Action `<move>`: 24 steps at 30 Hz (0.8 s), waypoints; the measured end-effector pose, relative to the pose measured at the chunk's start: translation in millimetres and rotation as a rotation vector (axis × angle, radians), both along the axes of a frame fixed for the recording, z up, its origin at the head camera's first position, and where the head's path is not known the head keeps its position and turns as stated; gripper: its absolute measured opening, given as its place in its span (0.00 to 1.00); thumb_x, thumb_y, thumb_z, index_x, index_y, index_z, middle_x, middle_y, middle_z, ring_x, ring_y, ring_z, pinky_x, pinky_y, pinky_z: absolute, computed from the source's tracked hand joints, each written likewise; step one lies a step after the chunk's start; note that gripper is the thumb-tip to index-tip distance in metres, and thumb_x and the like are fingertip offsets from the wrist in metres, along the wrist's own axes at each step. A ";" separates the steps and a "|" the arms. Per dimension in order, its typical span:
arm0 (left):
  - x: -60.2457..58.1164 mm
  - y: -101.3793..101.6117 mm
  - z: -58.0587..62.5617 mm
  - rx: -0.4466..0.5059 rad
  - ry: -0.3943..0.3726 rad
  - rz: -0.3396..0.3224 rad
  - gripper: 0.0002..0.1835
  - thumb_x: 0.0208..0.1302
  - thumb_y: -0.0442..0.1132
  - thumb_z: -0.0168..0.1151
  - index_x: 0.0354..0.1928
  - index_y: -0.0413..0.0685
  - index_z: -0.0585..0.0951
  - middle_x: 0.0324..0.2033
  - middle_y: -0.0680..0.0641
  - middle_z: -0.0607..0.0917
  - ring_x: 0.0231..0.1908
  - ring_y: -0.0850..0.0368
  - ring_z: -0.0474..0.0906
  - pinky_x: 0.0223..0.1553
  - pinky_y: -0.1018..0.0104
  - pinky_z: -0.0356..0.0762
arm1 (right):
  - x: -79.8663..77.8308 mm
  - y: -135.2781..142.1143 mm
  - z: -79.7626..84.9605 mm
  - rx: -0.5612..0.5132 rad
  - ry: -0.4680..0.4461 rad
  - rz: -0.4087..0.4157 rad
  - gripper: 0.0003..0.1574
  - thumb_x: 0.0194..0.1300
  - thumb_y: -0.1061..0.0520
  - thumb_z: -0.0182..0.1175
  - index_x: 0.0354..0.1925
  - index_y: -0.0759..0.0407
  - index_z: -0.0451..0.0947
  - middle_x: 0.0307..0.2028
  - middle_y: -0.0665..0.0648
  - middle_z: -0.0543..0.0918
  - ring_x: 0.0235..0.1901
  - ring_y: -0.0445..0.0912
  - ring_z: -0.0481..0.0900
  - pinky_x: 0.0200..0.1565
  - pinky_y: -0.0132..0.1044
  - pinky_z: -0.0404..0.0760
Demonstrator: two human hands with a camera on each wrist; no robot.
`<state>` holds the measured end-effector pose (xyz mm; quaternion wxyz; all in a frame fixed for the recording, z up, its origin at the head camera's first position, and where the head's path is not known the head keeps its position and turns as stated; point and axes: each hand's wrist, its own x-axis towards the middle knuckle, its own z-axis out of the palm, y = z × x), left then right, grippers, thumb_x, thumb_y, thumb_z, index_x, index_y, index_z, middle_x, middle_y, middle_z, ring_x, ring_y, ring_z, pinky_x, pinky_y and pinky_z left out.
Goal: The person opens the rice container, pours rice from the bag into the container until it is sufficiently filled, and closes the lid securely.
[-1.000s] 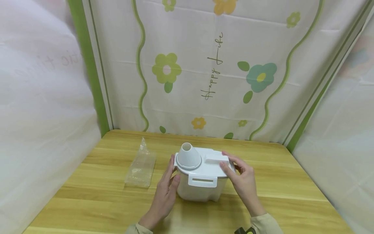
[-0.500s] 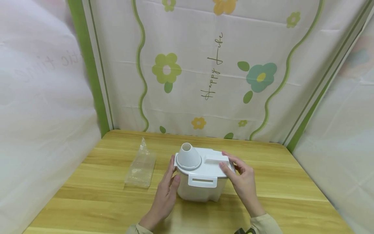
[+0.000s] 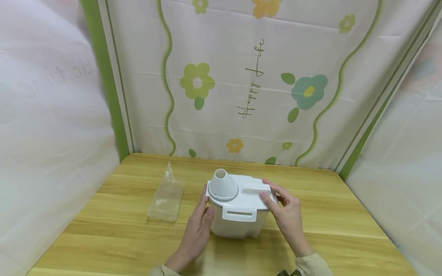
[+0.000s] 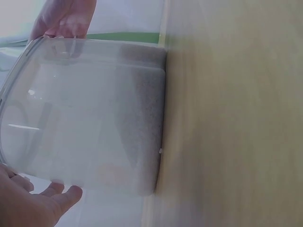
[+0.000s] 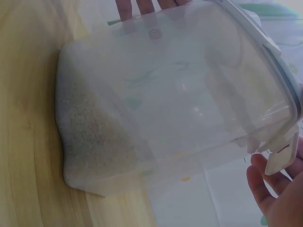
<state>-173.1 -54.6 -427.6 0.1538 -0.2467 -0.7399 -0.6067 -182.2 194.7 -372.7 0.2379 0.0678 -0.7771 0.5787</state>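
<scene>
A translucent storage container (image 3: 235,228) stands upright on the table. Pale grains (image 5: 92,127) lie in its bottom part. Its white lid (image 3: 246,201) bears a cone-shaped cap (image 3: 223,188) on the left and a raised handle (image 3: 253,187) on the right. At the front, a slotted latch flap (image 3: 238,219) sticks outward. My left hand (image 3: 196,232) rests along the container's left side, fingers fairly straight. With my right hand (image 3: 286,211) I grip the right end of the lid, thumb on top near the handle. In the right wrist view its curled fingers surround another latch flap (image 5: 281,158).
A clear plastic bag (image 3: 167,199) lies flat on the wooden table (image 3: 114,230), left of the container. Printed fabric (image 3: 221,126) hangs behind the table, and pale sheets (image 3: 51,153) enclose both sides.
</scene>
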 end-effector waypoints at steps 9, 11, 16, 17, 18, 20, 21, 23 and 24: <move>-1.7 -0.7 -2.3 -0.020 0.025 0.022 0.33 0.79 0.34 0.40 0.79 0.59 0.44 0.74 0.52 0.58 0.69 0.50 0.59 0.62 0.45 0.68 | -1.3 3.2 -4.4 -0.019 0.028 0.034 0.17 0.61 0.59 0.71 0.50 0.56 0.85 0.54 0.49 0.83 0.56 0.45 0.76 0.53 0.30 0.75; -1.8 -0.9 -1.9 -0.025 0.025 0.022 0.33 0.79 0.34 0.40 0.79 0.59 0.44 0.74 0.53 0.57 0.69 0.50 0.59 0.62 0.45 0.69 | -1.2 3.1 -4.1 -0.010 0.026 0.034 0.17 0.62 0.59 0.70 0.50 0.57 0.85 0.55 0.50 0.82 0.56 0.45 0.75 0.52 0.30 0.75; -1.6 -1.9 -0.1 -0.028 0.023 0.019 0.33 0.79 0.33 0.40 0.79 0.59 0.45 0.75 0.53 0.54 0.70 0.48 0.57 0.62 0.43 0.67 | 2.8 -0.2 3.2 0.011 0.014 0.029 0.17 0.63 0.60 0.68 0.51 0.61 0.84 0.56 0.53 0.82 0.56 0.43 0.75 0.50 0.29 0.75; -1.6 -2.1 0.0 -0.027 0.023 0.017 0.33 0.79 0.33 0.40 0.79 0.59 0.45 0.75 0.53 0.53 0.70 0.47 0.56 0.63 0.43 0.66 | 4.9 -2.1 6.8 0.008 0.016 0.026 0.17 0.63 0.61 0.68 0.51 0.61 0.84 0.55 0.54 0.82 0.55 0.43 0.76 0.50 0.29 0.75; -1.6 -2.4 0.4 -0.028 0.024 0.017 0.33 0.78 0.32 0.40 0.79 0.59 0.45 0.75 0.53 0.52 0.70 0.47 0.56 0.63 0.42 0.66 | 6.8 -3.5 9.7 0.010 0.018 0.025 0.17 0.63 0.61 0.68 0.51 0.63 0.84 0.55 0.55 0.82 0.55 0.43 0.76 0.50 0.29 0.75; -1.5 -2.8 0.4 -0.029 0.025 0.016 0.33 0.78 0.31 0.40 0.79 0.58 0.45 0.75 0.53 0.52 0.70 0.46 0.56 0.63 0.40 0.65 | 10.0 -6.1 14.6 0.001 0.027 0.026 0.16 0.63 0.62 0.68 0.50 0.64 0.84 0.54 0.56 0.82 0.55 0.44 0.77 0.50 0.30 0.76; -1.5 -2.9 0.5 -0.030 0.026 0.016 0.33 0.78 0.31 0.40 0.79 0.58 0.45 0.75 0.53 0.52 0.70 0.46 0.56 0.63 0.40 0.65 | 10.8 -6.7 15.6 -0.001 0.030 0.024 0.16 0.63 0.62 0.68 0.50 0.65 0.84 0.54 0.57 0.82 0.54 0.44 0.77 0.50 0.30 0.76; -1.5 -3.1 0.6 -0.030 0.029 0.015 0.33 0.78 0.31 0.39 0.79 0.58 0.45 0.76 0.52 0.52 0.70 0.46 0.56 0.63 0.40 0.64 | 9.3 -6.2 13.4 -0.008 0.034 0.018 0.16 0.63 0.63 0.68 0.49 0.64 0.84 0.54 0.57 0.83 0.54 0.44 0.77 0.50 0.30 0.76; -1.5 -3.2 0.7 -0.031 0.031 0.015 0.33 0.78 0.31 0.39 0.79 0.58 0.45 0.76 0.52 0.52 0.70 0.46 0.56 0.63 0.40 0.64 | 7.6 -4.8 10.6 -0.010 0.034 0.018 0.16 0.62 0.62 0.69 0.49 0.63 0.84 0.53 0.56 0.83 0.55 0.44 0.77 0.50 0.30 0.76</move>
